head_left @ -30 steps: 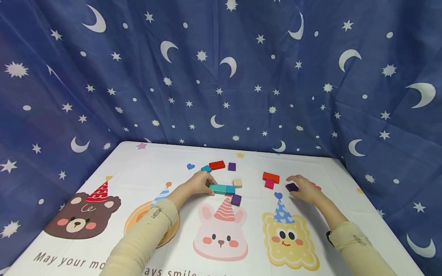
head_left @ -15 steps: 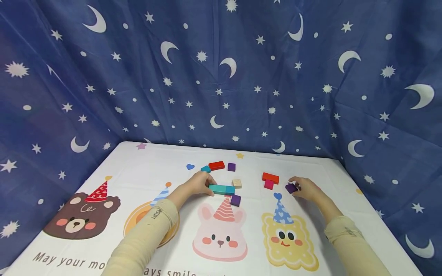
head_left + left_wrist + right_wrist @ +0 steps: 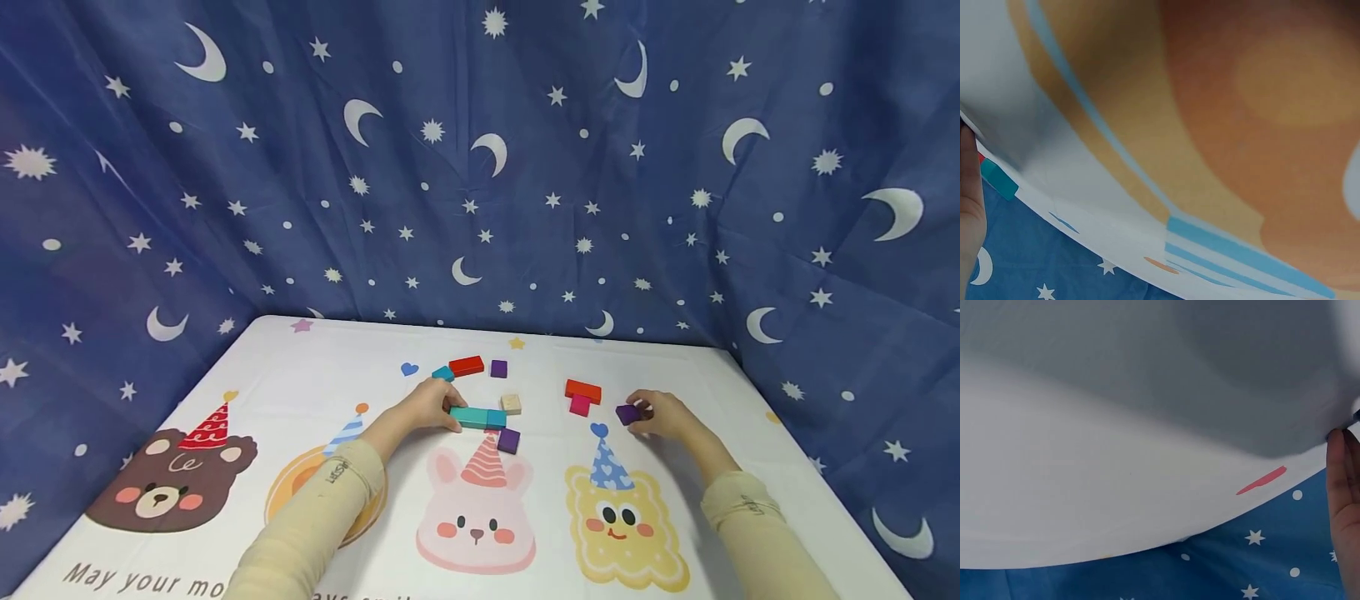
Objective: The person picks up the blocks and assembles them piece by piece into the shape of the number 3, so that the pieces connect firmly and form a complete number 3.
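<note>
In the head view my left hand [image 3: 429, 406] grips the left end of a long teal block [image 3: 468, 417] between thumb and fingers. A blue cube [image 3: 496, 419] sits against that block's right end. Over to the right, my right hand [image 3: 662, 414] pinches a dark purple cube [image 3: 627, 414] low over the tabletop. Left of this cube, a pink cube [image 3: 580, 406] sits against the front of a red block [image 3: 582, 392]. Both wrist views catch only part of each hand at the frame's edge.
Around the left hand lie a plain wooden cube [image 3: 511, 404], a purple cube [image 3: 508, 441], another red block [image 3: 467, 366] touching a small teal piece [image 3: 443, 373], and a farther purple cube [image 3: 498, 368]. A starry blue curtain [image 3: 480, 167] rises behind the printed white tablecloth [image 3: 360, 350].
My right hand's fingers have drawn in around the purple cube, which has turned and shifted slightly left. The left hand stays on the teal block. The head view has tilted a little.
</note>
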`<action>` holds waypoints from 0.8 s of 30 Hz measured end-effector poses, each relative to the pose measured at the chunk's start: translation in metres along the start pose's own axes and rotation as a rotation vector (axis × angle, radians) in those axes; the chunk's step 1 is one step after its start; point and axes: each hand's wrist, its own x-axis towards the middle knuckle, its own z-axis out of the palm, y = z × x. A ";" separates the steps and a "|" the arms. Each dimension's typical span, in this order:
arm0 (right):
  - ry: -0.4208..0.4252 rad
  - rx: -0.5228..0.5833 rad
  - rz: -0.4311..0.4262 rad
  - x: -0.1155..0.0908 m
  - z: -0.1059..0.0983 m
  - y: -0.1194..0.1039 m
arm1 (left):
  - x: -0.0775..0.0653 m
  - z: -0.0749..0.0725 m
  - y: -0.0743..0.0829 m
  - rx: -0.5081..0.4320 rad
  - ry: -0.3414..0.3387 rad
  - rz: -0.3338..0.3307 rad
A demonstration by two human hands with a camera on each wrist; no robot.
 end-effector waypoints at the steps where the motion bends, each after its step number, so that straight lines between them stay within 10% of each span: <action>1: 0.002 0.007 0.025 0.000 0.001 -0.001 | -0.001 0.000 0.000 0.001 -0.002 -0.001; 9: 0.091 0.016 0.163 0.005 0.005 -0.009 | -0.003 0.000 0.002 -0.004 0.006 -0.007; 24: 0.045 -0.032 0.162 0.004 0.001 -0.018 | 0.001 0.002 -0.001 -0.015 -0.003 -0.028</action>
